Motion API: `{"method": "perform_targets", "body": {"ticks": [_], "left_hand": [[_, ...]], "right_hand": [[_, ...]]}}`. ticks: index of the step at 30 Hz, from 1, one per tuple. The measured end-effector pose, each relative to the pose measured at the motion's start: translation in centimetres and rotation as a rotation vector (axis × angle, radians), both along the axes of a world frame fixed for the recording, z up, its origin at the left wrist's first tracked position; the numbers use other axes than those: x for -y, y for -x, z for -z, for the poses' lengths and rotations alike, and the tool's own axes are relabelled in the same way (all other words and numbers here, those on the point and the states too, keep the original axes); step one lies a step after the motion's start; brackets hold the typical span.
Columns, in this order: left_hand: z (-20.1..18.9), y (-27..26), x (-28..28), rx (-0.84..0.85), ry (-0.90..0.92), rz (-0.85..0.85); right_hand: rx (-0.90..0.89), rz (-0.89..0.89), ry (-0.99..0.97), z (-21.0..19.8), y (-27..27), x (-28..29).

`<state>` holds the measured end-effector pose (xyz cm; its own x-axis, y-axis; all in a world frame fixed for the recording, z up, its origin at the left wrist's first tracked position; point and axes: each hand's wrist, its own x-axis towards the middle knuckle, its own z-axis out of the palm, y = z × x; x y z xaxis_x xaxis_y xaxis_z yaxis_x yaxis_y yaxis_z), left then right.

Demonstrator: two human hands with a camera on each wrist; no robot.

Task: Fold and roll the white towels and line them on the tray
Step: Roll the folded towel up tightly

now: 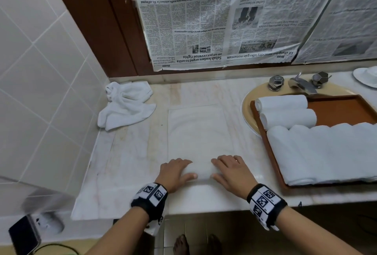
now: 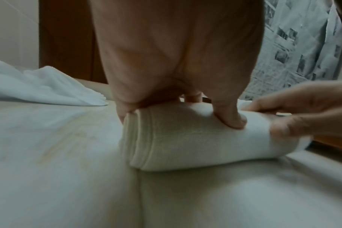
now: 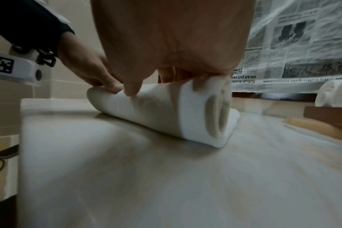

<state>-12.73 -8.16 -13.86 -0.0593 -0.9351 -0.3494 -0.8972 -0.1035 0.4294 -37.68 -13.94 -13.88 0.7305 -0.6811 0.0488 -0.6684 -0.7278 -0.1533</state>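
Both hands, left hand (image 1: pixel 175 174) and right hand (image 1: pixel 231 173), curl around the half-rolled towel (image 1: pixel 202 171), left of the tray (image 1: pixel 265 138). I'd keep pressure even, ends aligned, rolling away tightly.

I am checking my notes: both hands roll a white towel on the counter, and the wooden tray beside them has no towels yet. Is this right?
Not quite. The wooden tray already holds rolled towels, as the head view shows. The rest stands: the left hand and right hand roll a white towel on the counter.
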Motion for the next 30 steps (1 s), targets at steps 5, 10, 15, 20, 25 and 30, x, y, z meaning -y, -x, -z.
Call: {"method": "perform_targets", "body": {"ticks": [5,10,15,20,25,30], "left_hand": [[-0.4,0.2,0.5,0.091,-0.042,0.049],[-0.6,2.7,-1.8,0.265,0.115,0.092],[0.3,1.9,-1.7,0.087,0.100,-0.010],[-0.1,0.8,0.0,-0.040,-0.061,-0.013],[-0.2,1.1,-1.1,0.053,0.007,0.003],[1.1,3.3,-4.2,0.233,0.241,-0.017]], "right_hand": [[-0.092,0.086,-0.057,-0.1,-1.2,0.4],[-0.169,0.117,-0.456,-1.3,-1.5,2.6],[-0.098,0.108,-0.489,-1.7,-1.1,2.2],[-0.094,0.038,-0.085,0.2,-0.7,-1.1],[-0.178,0.022,-0.138,-0.3,-1.0,-0.2],[-0.203,0.096,-0.564,-2.1,-1.8,1.9]]}}
